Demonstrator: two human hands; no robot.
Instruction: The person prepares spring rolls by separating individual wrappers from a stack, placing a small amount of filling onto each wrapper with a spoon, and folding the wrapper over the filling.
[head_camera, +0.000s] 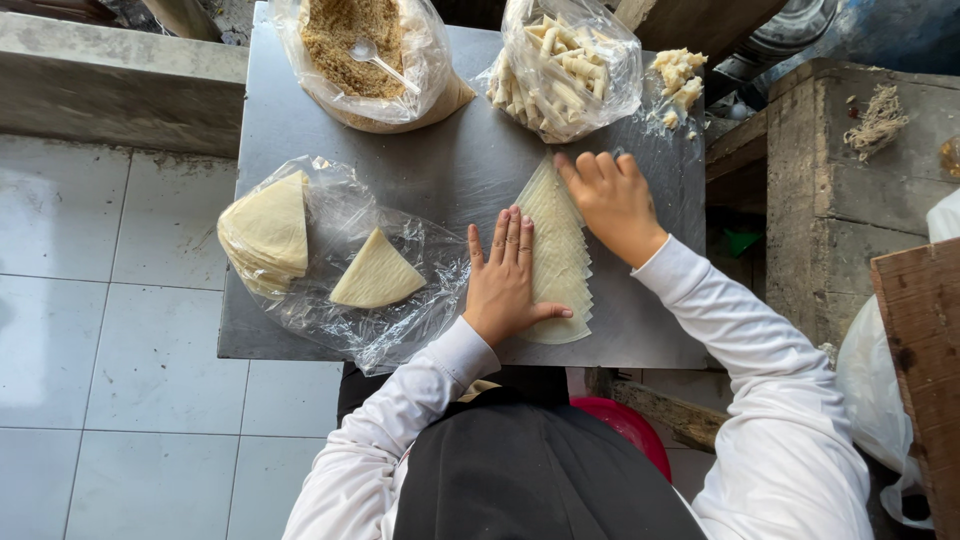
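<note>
A fanned row of thin, pale triangular pastry sheets (556, 262) lies on the grey metal table (440, 160). My left hand (505, 275) rests flat on the sheets' left side, fingers spread and thumb laid across them. My right hand (610, 200) presses fingertips on the top end of the row, near its pointed tip. Neither hand grips anything.
A clear plastic sheet (340, 300) at the left holds a stack of triangular sheets (268, 232) and a single triangle (375, 275). At the back stand a bag of brown crumbly filling (360, 50) with a spoon and a bag of rolled sticks (565, 65). Loose rolls (678, 75) lie beside it.
</note>
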